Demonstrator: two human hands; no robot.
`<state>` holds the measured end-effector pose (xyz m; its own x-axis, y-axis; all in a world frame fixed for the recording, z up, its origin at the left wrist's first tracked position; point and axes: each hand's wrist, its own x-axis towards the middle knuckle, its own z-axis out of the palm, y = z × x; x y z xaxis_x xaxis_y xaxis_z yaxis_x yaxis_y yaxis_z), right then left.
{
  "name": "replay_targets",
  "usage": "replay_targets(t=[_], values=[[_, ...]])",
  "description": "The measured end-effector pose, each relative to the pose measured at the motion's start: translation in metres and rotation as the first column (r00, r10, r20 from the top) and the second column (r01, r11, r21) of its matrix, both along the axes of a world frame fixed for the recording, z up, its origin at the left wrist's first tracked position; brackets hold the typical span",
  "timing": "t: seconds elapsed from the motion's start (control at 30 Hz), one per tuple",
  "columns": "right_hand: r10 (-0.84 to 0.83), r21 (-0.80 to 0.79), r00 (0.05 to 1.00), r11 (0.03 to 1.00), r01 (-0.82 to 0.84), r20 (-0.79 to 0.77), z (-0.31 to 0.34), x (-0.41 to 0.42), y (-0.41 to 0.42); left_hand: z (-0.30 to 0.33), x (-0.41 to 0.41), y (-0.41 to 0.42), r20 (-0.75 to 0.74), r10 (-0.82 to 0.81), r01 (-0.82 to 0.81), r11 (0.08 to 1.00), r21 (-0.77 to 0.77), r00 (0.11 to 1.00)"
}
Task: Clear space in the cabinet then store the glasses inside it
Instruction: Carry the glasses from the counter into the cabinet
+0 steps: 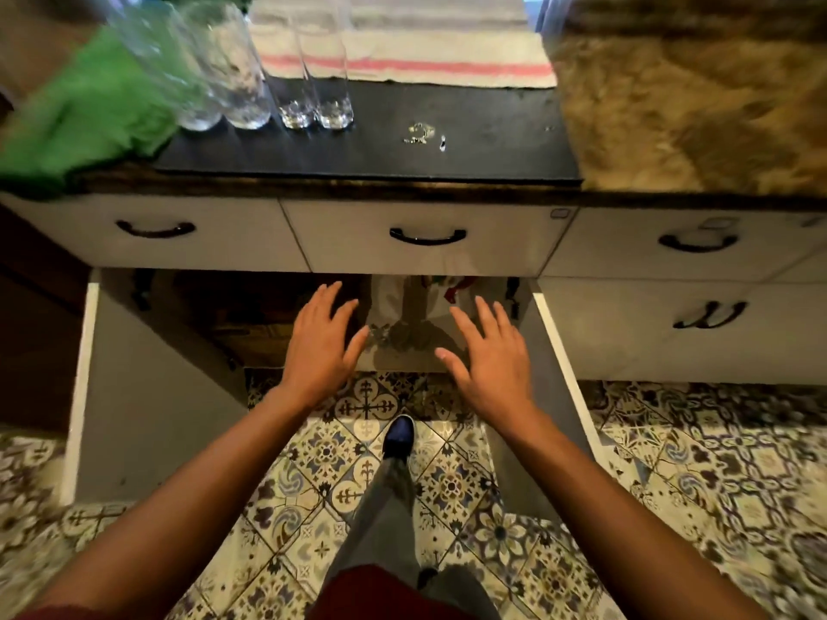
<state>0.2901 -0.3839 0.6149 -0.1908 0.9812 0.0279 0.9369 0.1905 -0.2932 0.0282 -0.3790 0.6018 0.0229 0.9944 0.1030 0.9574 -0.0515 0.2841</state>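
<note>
Cabinet (pixel 188 346) under the counter stands with both doors swung wide. Left hand (pixel 320 340) and right hand (pixel 485 355) reach toward its opening, fingers spread, grasping nothing. Four clear glasses (pixel 268 69) stand together on the black countertop (pixel 447 140) (beside a green cloth (pixel 89 114)), none inside yet

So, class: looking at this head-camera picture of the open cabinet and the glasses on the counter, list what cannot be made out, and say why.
- Cabinet interior: dark, and the drawer fronts above cover its back; its contents are unclear.
- Glasses: tops cut off by the upper edge and blurred, so the count is uncertain.
- Small shiny bits on the counter: too small to identify.
- Pale thing between the left hand and right hand: blurred.
</note>
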Motion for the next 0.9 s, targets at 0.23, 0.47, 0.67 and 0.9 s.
replay_targets(t=[0.23, 0.47, 0.67, 0.9], values=[[0.052, 0.114, 0.997, 0.992, -0.046, -0.051, 0.082, -0.012, -0.018, 0.088, -0.038, -0.027, -0.054, -0.007, 0.016, 0.985, 0.170, 0.998], [0.087, 0.226, 0.992, 0.972, -0.063, -0.094, 0.151, -0.032, -0.001, 0.155, -0.081, -0.016, -0.064, 0.036, -0.016, 0.957, 0.289, 0.997], [0.084, 0.258, 0.988, 0.965, -0.048, -0.132, 0.185, -0.063, 0.030, 0.185, -0.106, 0.012, 0.015, 0.047, -0.049, 0.942, 0.332, 0.999], [0.020, 0.234, 0.981, 0.972, 0.026, -0.192, 0.194, -0.114, 0.078, 0.215, -0.156, 0.073, 0.075, 0.021, -0.047, 0.931, 0.363, 0.997]])
